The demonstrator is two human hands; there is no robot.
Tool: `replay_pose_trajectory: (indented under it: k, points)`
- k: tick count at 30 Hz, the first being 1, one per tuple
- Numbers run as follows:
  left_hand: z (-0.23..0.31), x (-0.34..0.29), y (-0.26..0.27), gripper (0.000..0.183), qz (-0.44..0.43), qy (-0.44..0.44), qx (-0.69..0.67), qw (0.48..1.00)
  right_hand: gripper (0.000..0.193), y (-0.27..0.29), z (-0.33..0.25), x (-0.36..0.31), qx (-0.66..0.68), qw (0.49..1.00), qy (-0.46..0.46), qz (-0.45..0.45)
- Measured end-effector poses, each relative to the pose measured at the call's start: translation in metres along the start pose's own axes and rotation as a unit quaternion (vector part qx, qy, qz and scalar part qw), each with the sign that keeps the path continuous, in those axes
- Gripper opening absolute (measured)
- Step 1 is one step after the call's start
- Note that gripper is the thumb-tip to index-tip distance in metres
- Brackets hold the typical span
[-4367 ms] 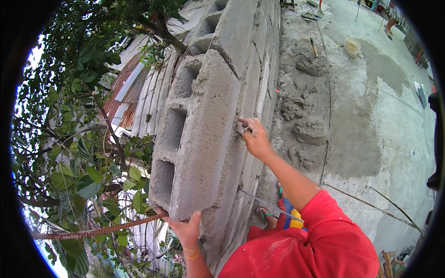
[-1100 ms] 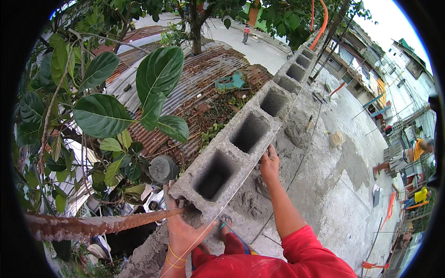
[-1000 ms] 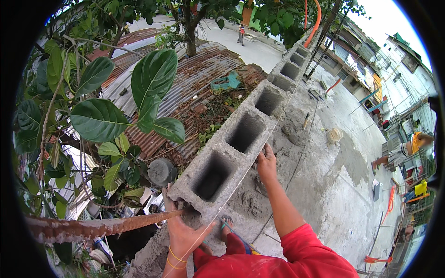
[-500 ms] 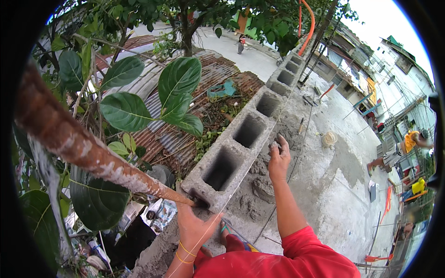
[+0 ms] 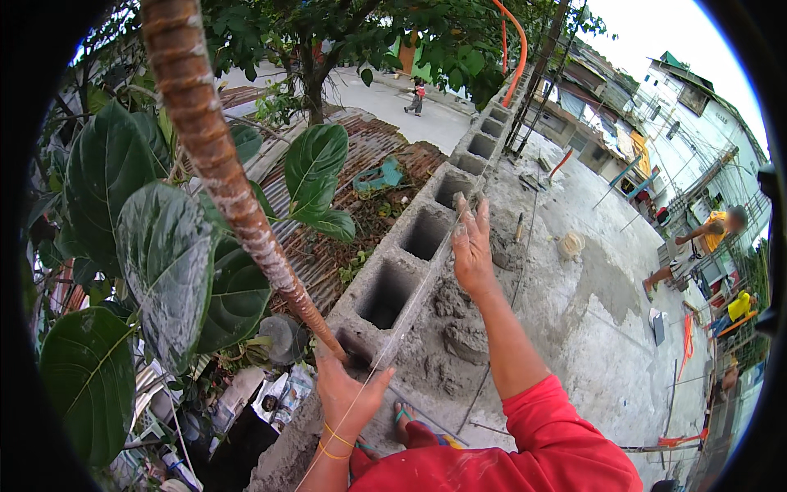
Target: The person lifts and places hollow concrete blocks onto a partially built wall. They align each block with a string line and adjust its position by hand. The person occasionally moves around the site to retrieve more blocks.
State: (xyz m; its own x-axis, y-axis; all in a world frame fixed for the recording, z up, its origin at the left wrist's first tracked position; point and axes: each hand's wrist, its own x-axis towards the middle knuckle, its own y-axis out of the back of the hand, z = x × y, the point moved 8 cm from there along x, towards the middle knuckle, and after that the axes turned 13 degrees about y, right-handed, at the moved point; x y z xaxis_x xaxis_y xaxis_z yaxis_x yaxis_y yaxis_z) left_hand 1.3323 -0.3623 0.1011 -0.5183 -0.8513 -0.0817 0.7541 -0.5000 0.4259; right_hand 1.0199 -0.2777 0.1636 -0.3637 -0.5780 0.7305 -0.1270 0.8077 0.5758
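Hollow block (image 5: 408, 262) ends the block row (image 5: 459, 171), rebar (image 5: 243, 205) at its near notch. Left hand (image 5: 352, 392) there, grip partly hidden, can't tell if holding; right hand (image 5: 473, 250) spread wide alongside. Best likely: align to string (image 5: 399, 329) without pushing it.

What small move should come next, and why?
Probably a light alignment check: let the left hand steady the near end of the hollow concrete block while the right hand feels along its right edge. The taut string runs close along that edge, with the left hand at the near end and the right beside the edge.
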Motion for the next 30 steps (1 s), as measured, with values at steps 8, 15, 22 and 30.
replay_pose_trajectory:
  k: [8,15,22,30]
  points:
    - [0.017,-0.002,0.009,0.109,0.031,-0.063,0.014,0.997,0.059,0.001,-0.021,-0.052,0.044,0.998,-0.018,0.031]
    - [0.024,-0.004,0.017,0.118,0.034,-0.103,-0.026,0.994,0.053,0.001,-0.023,-0.081,0.145,0.977,-0.157,-0.004]
    - [0.021,-0.005,0.025,0.118,0.063,-0.128,-0.018,0.990,0.053,-0.011,-0.049,-0.078,0.143,0.975,-0.164,-0.043]
    - [0.020,-0.004,0.025,0.116,0.060,-0.135,-0.021,0.989,0.053,-0.006,-0.041,-0.079,-0.031,0.979,-0.188,-0.077]
